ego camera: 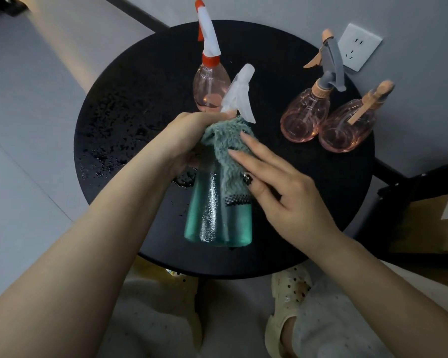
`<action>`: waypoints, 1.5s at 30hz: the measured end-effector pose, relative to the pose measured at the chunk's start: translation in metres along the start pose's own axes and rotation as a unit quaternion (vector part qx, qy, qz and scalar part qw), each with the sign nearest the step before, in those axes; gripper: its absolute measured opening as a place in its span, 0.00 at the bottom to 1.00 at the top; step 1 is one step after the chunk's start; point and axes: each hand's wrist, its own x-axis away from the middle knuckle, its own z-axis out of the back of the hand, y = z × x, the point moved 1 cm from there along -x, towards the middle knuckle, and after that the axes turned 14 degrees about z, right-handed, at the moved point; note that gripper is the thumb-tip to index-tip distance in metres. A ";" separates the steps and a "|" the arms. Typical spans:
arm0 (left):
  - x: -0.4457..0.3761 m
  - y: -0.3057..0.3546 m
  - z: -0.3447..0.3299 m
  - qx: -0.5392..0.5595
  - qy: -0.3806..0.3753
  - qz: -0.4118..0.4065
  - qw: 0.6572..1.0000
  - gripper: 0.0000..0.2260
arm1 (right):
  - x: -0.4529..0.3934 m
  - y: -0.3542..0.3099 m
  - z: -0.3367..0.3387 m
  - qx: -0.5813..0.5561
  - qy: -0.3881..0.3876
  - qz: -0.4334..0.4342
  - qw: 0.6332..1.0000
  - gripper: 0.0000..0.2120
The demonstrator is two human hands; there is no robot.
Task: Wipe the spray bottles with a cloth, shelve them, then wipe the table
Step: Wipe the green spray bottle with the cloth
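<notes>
Above the near half of the round black desk (145, 81), the left hand (189, 133) grips the neck of a teal spray bottle (217, 215), fingers closed around it, while the right hand (282, 187) lies flat with fingers spread, pressing a grey-green cloth (225, 148) against the bottle's shoulder. Three pink bottles stand farther back: one (210, 86) mid-desk, two (305, 115) touching near the right edge. Water droplets (101, 156) speckle the open left side.

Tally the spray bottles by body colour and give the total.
Pink spray bottles: 3
Green spray bottle: 1
Total: 4
</notes>
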 end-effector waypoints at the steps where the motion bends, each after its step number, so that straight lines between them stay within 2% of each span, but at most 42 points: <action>1: 0.001 0.000 0.000 0.002 0.002 -0.001 1.000 0.11 | 0.001 -0.002 -0.002 0.001 0.000 0.001 1.000 0.20; 5: -0.001 0.001 0.005 0.041 -0.022 -0.001 0.999 0.13 | 0.006 -0.010 -0.006 0.081 -0.049 0.097 0.991 0.18; 9: -0.003 0.000 0.008 0.069 0.013 -0.011 0.997 0.09 | 0.008 -0.017 -0.008 0.167 -0.125 0.222 0.952 0.14; 12: 0.001 0.000 0.004 0.068 0.017 -0.011 0.997 0.09 | 0.009 -0.017 -0.008 0.196 -0.162 0.256 0.933 0.14; 15: 0.002 0.000 0.001 0.063 0.015 -0.012 0.998 0.09 | 0.006 -0.012 -0.004 0.170 -0.144 0.214 0.951 0.14; 19: 0.001 0.001 -0.003 0.051 0.006 -0.020 0.998 0.12 | 0.000 -0.003 0.001 0.064 -0.037 0.054 0.996 0.18; 22: 0.003 0.000 -0.005 0.017 0.028 -0.024 0.999 0.14 | 0.000 -0.003 0.001 -0.012 0.016 -0.017 1.000 0.18; 25: 0.004 0.001 -0.004 0.020 0.030 -0.022 0.999 0.16 | 0.002 -0.006 -0.004 0.024 0.009 0.010 1.000 0.18; 28: 0.001 0.001 -0.001 0.067 0.026 -0.019 0.997 0.10 | 0.005 -0.013 -0.008 0.103 -0.035 0.093 0.990 0.16; 32: 0.000 0.000 0.003 0.075 0.018 -0.013 0.997 0.09 | 0.010 -0.025 -0.015 0.180 -0.123 0.223 0.950 0.13; 35: 0.004 -0.001 0.002 0.062 0.000 -0.013 0.998 0.09 | 0.013 -0.028 -0.017 0.202 -0.175 0.272 0.924 0.13; 39: 0.005 0.000 -0.002 0.050 0.018 -0.018 0.998 0.09 | 0.007 -0.021 -0.009 0.187 -0.157 0.220 0.945 0.12; 45: 0.003 0.001 -0.003 0.035 0.028 -0.014 0.999 0.12 | 0.002 -0.005 0.001 0.120 -0.019 0.056 0.991 0.17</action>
